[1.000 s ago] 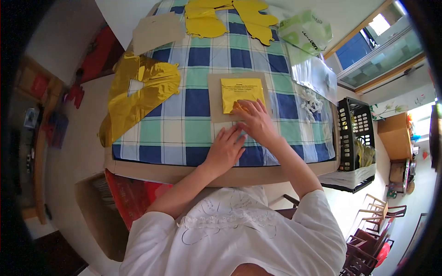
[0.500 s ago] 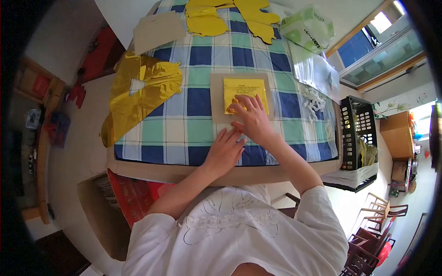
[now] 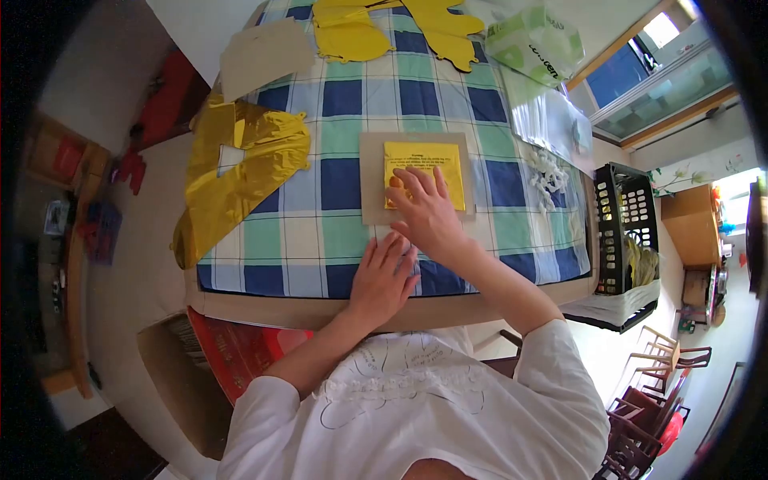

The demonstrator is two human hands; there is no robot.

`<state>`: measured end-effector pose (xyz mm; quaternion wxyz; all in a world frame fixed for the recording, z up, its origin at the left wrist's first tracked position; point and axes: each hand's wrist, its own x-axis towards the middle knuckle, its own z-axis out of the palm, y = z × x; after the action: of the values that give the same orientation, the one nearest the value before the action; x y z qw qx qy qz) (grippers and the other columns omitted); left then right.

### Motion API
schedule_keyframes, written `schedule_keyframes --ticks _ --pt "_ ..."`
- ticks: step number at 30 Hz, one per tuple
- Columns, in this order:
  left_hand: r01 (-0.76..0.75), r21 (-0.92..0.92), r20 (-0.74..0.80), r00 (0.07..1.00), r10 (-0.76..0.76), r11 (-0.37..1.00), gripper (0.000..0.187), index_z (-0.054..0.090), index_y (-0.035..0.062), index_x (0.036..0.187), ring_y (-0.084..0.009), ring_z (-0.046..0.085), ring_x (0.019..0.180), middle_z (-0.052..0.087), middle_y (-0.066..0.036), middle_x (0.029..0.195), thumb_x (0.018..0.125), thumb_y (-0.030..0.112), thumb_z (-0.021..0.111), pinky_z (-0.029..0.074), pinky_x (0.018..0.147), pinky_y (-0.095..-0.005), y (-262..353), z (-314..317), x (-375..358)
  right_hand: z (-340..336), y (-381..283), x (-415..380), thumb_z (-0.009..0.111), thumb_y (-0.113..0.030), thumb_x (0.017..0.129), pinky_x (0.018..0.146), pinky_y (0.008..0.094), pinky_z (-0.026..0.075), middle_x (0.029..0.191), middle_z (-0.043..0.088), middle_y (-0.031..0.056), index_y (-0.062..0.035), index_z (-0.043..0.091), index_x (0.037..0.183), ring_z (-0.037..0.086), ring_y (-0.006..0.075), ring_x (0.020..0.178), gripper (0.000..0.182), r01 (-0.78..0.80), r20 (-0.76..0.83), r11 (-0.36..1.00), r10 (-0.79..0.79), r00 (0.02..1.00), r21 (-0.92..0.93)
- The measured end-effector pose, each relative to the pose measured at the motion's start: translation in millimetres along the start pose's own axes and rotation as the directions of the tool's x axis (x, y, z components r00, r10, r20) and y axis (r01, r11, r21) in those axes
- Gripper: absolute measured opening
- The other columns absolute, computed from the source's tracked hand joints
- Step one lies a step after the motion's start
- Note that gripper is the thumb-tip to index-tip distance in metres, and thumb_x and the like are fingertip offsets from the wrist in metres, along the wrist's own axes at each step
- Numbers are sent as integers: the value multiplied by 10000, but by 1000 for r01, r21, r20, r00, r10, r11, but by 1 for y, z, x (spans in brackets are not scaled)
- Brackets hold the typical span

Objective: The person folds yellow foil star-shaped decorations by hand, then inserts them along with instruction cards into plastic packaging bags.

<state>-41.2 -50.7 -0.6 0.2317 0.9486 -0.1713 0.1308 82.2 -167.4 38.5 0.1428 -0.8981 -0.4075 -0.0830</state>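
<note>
On a table covered with a blue, green and white checked cloth (image 3: 336,232), a tan cardboard square (image 3: 373,184) lies flat, and a yellow foil sheet (image 3: 436,164) sits on top of it. Small dark print runs across the top of the yellow sheet, too small to read. Far right, a green and white plastic pack (image 3: 534,44) carries lettering that cannot be made out.

The right hand (image 3: 424,212) lies flat with fingers spread and loose, fingertips pressing the lower left part of the yellow sheet; it grips nothing. The left hand (image 3: 382,276) rests open and flat on the cloth just below the cardboard, apart from the sheet. A crumpled gold foil shape (image 3: 240,168) hangs over the table's left edge. A black crate (image 3: 620,232) stands to the right.
</note>
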Motion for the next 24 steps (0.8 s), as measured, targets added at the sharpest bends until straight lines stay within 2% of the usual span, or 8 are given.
schedule_keyframes --ticks 5,11,15,18,20,24 --pt "-11 27 28 1000 10 1000 446 553 53 1170 -336 402 1274 496 -155 1269 807 290 660 302 1066 -535 -3 2 0 7 -4 2 654 -199 749 1073 625 216 1268 463 119 -142 537 1141 399 311 1261 412 -21 -28 996 19 999 -81" --pt "4 20 5 1000 -5 1000 438 557 63 1171 -331 416 1265 508 -154 1266 809 288 657 306 1066 -532 0 -2 2 3 1 -2 701 -169 712 1081 615 214 1263 482 104 -126 546 1119 406 301 1259 438 -54 -78 998 55 995 12" --pt "5 -80 -4 1000 -5 997 409 558 63 1175 -330 443 1239 513 -143 1265 807 210 660 352 1046 -488 -2 -1 -1 -18 16 -25 694 -110 729 1056 554 295 1225 514 108 -106 564 1085 469 321 1168 379 -115 -213 984 142 967 135" --pt "-27 -192 -113 994 5 981 310 603 55 1098 -299 494 1171 555 -115 1184 808 149 656 420 980 -416 -3 -8 2 -24 38 -56 658 -60 757 1019 513 357 1167 549 119 -88 576 1070 512 342 1078 325 -160 -269 963 216 939 216" --pt "-65 -140 -200 979 36 988 274 617 47 1071 -306 520 1137 575 -115 1157 809 120 651 431 962 -401 -3 -16 16 -27 45 -76 638 -27 766 995 498 385 1126 568 125 -77 578 1068 530 354 1024 312 -191 -270 944 264 926 270" --pt "-64 29 -297 952 70 998 215 631 34 1029 -291 554 1071 602 -106 1104 825 103 637 445 930 -395 -15 -26 66 -29 46 -89 580 -2 792 1000 461 392 1185 563 129 -72 594 1105 515 332 1132 322 -195 -259 974 219 941 114"
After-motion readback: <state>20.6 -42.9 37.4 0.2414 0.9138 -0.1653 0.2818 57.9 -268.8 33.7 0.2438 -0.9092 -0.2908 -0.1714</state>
